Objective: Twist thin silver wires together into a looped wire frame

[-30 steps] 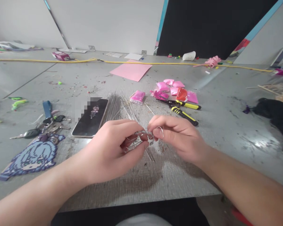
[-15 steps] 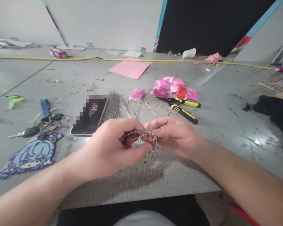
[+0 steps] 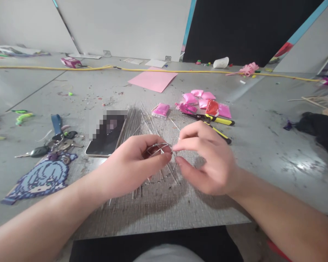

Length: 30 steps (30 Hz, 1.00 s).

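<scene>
My left hand (image 3: 135, 163) is closed around a rounded frame of thin silvery wire (image 3: 160, 147), its thumb and fingers gripping the near side. Part of the frame is hidden inside that hand, and a curved wire loop hangs below it. At the frame's right edge is my right hand (image 3: 207, 158), its forefinger and thumb curled round a short wire end, though blur hides the exact contact. Beneath both hands and beyond them lie loose straight wires (image 3: 149, 122).
A phone (image 3: 106, 134) lies beside a bundle of wires (image 3: 132, 122). Keys (image 3: 62, 143) with a blue pixel-pattern piece (image 3: 43, 178) are at left. Yellow-black pliers (image 3: 220, 120) rest by several pink packets (image 3: 190, 98). A yellow cable (image 3: 153, 70) crosses behind pink paper (image 3: 153, 80).
My right hand has turned and lifted, its fingers now reaching the frame's edge from above. The wire frame has tilted in my left hand, bringing its lower loop into view.
</scene>
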Each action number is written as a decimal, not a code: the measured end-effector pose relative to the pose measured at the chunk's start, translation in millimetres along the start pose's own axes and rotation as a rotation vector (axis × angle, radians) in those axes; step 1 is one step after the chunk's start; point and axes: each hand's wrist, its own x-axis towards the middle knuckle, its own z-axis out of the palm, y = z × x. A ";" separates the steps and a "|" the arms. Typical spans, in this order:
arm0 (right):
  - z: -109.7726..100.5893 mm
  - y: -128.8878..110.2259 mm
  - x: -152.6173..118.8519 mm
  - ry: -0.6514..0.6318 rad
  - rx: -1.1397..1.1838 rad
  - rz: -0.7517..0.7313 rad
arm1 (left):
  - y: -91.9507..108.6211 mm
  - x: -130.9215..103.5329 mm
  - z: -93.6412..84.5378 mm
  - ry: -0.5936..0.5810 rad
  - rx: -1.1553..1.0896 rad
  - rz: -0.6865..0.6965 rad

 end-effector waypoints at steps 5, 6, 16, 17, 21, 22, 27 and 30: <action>8.1 3.4 0.7 0.047 0.039 0.149 | -0.5 1.9 0.6 0.032 0.018 -0.002; 8.9 4.1 0.5 0.053 0.051 0.196 | -0.6 2.0 0.9 0.026 0.020 0.005; 5.1 9.4 -0.1 -0.212 0.603 0.653 | 2.0 -0.8 -0.6 -0.018 0.196 0.122; 5.3 10.0 0.1 -0.249 0.663 0.690 | 1.7 -0.4 -0.6 -0.017 0.229 0.141; 6.3 10.6 0.7 -0.349 0.824 0.755 | 0.0 1.2 -0.4 0.001 0.310 0.194; 6.3 10.4 0.8 -0.372 0.858 0.762 | -0.1 1.5 -0.6 0.002 0.316 0.197; 5.8 11.1 0.5 -0.421 1.019 0.794 | 2.9 1.3 -3.0 -0.031 0.301 0.145; 5.8 14.3 -0.3 -0.451 1.088 0.791 | 4.2 1.4 -4.1 -0.062 0.287 0.119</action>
